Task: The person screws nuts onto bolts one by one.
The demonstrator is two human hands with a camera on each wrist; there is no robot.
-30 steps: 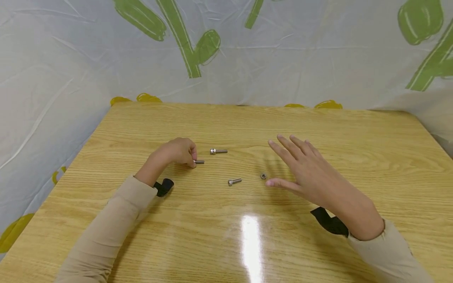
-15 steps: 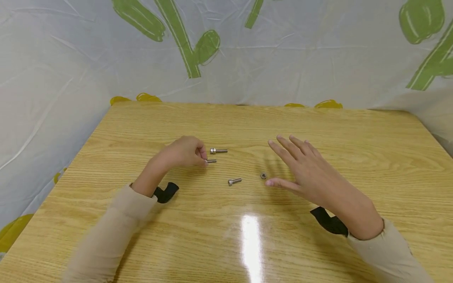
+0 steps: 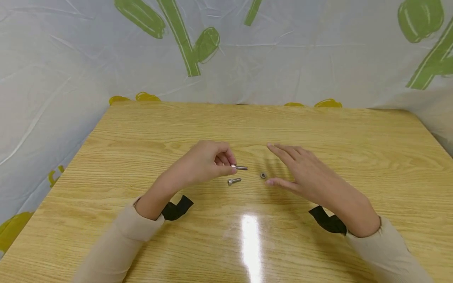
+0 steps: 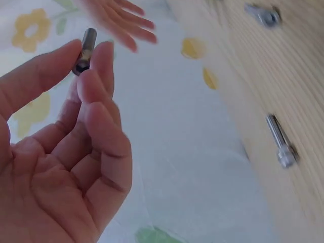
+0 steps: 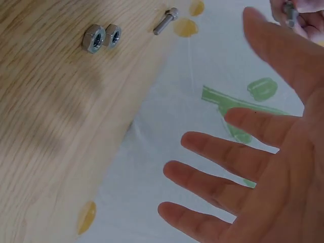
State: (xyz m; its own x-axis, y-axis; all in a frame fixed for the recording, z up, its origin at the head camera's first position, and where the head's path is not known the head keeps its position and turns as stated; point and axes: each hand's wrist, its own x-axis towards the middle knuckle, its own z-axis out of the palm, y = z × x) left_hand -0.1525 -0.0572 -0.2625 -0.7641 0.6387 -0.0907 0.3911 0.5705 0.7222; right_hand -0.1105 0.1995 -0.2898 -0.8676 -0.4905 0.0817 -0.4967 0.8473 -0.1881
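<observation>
My left hand (image 3: 203,163) pinches a metal bolt (image 3: 241,168) between thumb and fingertips, its threaded end pointing right. In the left wrist view, this held bolt (image 4: 86,48) is raised off the table. Just below it in the head view, a second socket-head bolt (image 3: 234,181) lies on the wood. My right hand (image 3: 313,177) hovers with fingers straight and spread, holding nothing. Close to its thumb sits a nut (image 3: 263,175); the right wrist view shows two hex nuts (image 5: 94,38) side by side. The left hand hides another bolt from the head view; a bolt (image 4: 281,142) lies on the table in the left wrist view.
The wooden table (image 3: 159,122) reaches back to a pale sheet (image 3: 255,70) with green and yellow plant shapes. Black straps (image 3: 177,208) hang at both wrists. A bright light reflection (image 3: 251,243) crosses the front of the table.
My left hand has carried the pinched bolt to the right and a little nearer, covering the bolt that lay behind it. The right hand has stayed nearly in place, its fingers shifting slightly.
</observation>
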